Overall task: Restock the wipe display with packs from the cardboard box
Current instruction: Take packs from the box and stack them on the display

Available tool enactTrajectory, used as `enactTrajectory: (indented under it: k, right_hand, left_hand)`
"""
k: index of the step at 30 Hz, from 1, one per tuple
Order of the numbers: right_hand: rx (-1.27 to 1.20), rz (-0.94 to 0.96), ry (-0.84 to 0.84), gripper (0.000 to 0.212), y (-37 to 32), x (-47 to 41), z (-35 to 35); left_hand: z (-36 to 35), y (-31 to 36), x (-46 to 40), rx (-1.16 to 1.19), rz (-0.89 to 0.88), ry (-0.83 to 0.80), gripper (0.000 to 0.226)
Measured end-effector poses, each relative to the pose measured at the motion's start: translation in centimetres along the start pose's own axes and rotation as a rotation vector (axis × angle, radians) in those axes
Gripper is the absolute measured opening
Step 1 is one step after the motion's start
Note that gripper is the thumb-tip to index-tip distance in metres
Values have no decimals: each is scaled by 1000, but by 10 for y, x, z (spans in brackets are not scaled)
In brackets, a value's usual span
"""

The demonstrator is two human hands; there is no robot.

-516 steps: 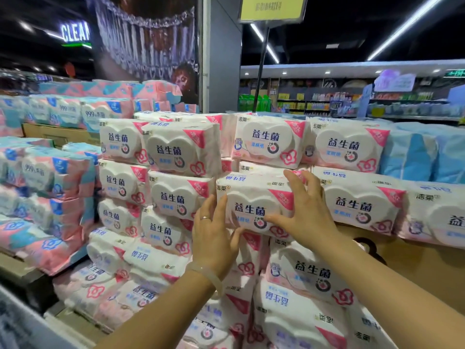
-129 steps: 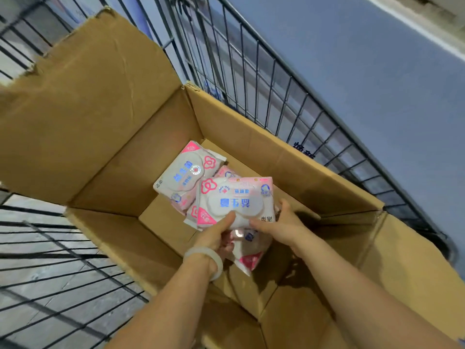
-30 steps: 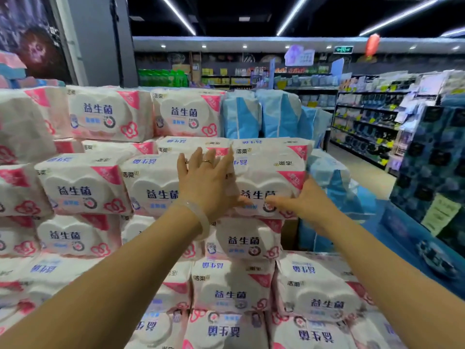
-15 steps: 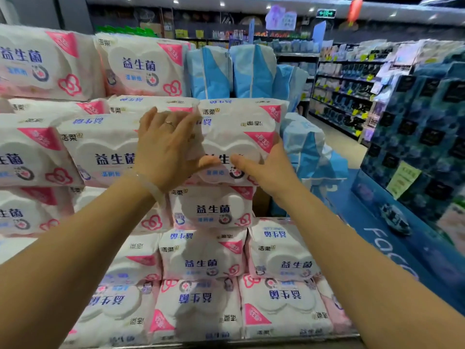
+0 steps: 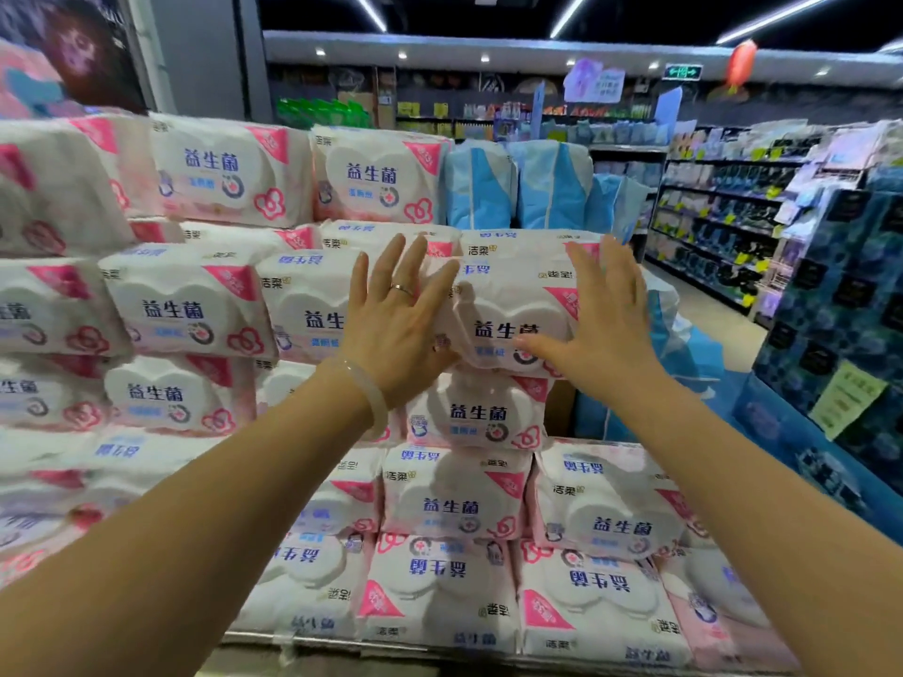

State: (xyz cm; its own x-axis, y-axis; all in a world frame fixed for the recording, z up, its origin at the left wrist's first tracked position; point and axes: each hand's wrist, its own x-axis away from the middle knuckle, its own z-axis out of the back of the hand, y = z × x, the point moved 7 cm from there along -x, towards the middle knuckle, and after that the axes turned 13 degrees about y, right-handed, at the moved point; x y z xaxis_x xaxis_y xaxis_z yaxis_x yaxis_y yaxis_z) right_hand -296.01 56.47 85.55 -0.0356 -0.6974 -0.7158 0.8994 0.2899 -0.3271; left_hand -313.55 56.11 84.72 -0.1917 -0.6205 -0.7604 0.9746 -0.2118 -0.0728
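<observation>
A white and pink wipe pack (image 5: 508, 315) sits at the right end of the second row of the stacked wipe display (image 5: 195, 310), resting on another pack (image 5: 476, 417). My left hand (image 5: 396, 324) lies flat on its left front, fingers spread, a ring on one finger and a bracelet at the wrist. My right hand (image 5: 601, 324) presses flat on its right front, fingers spread too. Neither hand curls around the pack. The cardboard box is out of view.
Light blue packs (image 5: 552, 188) stand behind the top row. A dark blue product display (image 5: 830, 310) rises at the right, beside an aisle (image 5: 708, 315) running back to shelves. The display's front edge (image 5: 391, 647) is near the bottom of the frame.
My hands have gone from holding the pack at its lower front to lying flat and spread on its face. The pack sits in the row; my view has tilted slightly upward.
</observation>
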Motion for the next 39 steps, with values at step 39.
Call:
enactTrajectory:
  k: [39]
  right_hand:
    - [-65, 458, -1522, 82, -403, 573, -365]
  left_hand:
    - [52, -352, 741, -134, 1219, -1052, 89]
